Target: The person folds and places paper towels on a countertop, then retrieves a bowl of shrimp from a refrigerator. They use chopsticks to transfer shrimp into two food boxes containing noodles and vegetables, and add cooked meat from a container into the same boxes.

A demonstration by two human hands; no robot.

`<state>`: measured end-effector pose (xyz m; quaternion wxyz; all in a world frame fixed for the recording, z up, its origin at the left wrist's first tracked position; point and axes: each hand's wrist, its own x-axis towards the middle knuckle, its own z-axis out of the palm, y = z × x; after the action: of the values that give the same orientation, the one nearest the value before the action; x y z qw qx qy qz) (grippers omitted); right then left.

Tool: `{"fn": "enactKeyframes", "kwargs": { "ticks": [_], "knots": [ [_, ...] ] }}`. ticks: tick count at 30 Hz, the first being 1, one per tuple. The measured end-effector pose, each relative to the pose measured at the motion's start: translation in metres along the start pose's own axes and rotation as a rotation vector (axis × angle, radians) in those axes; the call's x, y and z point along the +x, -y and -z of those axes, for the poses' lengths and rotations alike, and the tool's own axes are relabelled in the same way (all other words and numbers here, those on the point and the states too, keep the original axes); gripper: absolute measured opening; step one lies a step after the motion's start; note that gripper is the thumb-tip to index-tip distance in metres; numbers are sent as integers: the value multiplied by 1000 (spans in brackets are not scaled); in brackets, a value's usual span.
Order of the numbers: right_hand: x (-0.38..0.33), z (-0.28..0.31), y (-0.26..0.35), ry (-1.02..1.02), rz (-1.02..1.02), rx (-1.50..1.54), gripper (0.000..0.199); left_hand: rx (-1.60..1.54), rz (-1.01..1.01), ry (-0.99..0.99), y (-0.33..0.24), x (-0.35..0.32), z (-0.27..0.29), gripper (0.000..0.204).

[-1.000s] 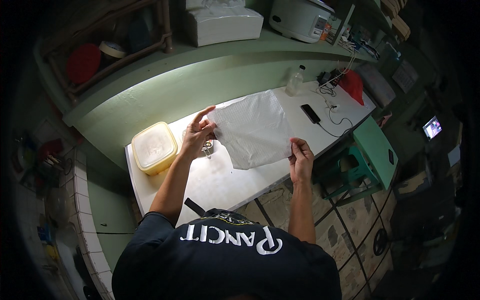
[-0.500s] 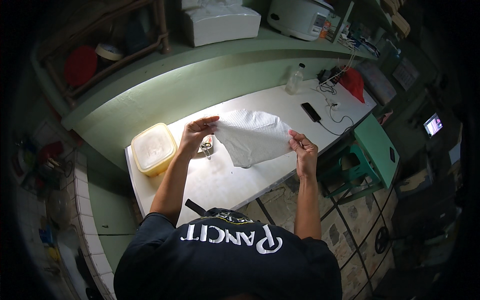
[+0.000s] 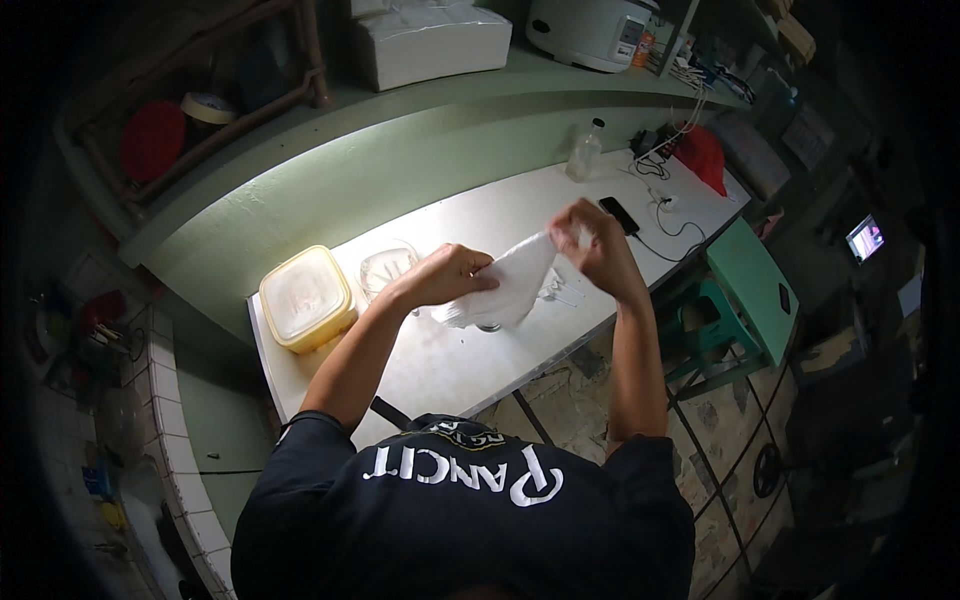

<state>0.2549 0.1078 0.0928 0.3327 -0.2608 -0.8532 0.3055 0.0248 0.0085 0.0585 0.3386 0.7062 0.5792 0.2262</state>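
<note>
Between my hands hangs a white paper towel, folded over and narrower at its upper right corner. My left hand is closed on its left side, thumb on top. My right hand, smeared by motion, is raised at the upper right corner with its fingers curled on it. Behind my left hand lies a clear shallow plastic container on the white table. Small white items lie to the right of the towel, too unclear to name. A small round thing shows partly under its lower edge.
A yellow tub with a whitish lid stands at the table's left end. Toward the far right are a clear bottle, a phone on a cable, and a red cloth-like thing. A green stool stands off the table's right side.
The towel was stretched wide between both hands; now it is folded and bunched. My left hand moved right, my right hand up and inward. The clear container and small white items came into sight.
</note>
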Motion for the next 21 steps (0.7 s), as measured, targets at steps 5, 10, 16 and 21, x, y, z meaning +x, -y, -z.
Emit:
{"fn": "enactKeyframes", "kwargs": {
  "ticks": [5, 10, 16, 21],
  "knots": [
    [-13, -38, -45, -239, -290, 797, 95, -864, -69, -155, 43, 11, -19, 32],
    [-52, -107, -56, -137, -167, 1311, 90, -1259, 15, -298, 66, 13, -35, 34],
    [-52, -146, -58, -323, -307, 893, 26, -1264, 12, -365, 68, 11, -54, 43],
    [-54, -134, -50, -171, -337, 765, 13, -1510, 181, -363, 72, 12, -41, 51]
  ]
}}
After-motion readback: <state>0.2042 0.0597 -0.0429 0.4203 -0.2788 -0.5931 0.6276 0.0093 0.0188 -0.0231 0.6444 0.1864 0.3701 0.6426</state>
